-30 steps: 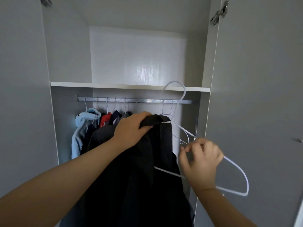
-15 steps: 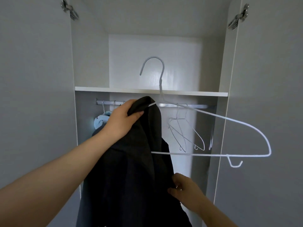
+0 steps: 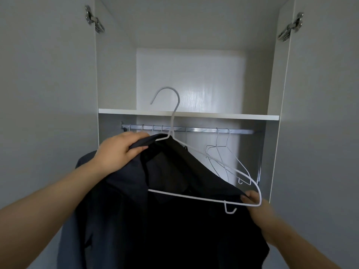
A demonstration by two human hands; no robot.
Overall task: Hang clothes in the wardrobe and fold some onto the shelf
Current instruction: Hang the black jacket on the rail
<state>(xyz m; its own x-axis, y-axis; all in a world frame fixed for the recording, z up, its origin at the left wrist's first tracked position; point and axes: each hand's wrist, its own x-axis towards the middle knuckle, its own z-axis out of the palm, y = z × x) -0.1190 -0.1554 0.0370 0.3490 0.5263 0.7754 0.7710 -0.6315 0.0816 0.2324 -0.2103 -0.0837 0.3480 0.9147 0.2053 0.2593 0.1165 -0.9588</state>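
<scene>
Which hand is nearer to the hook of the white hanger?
Left. The left hand grips the dark garment beside the neck of the hanger, just below the hook. The right hand holds it at the far end, lower right.

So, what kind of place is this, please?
An open wardrobe, probably in a home: a rail with wire hangers, a shelf above it, hinged doors either side.

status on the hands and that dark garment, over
Left hand grips garment collar, right hand pinches its shoulder. Garment partly on hanger, not yet on rail. Empty hangers on rail, right.
</scene>
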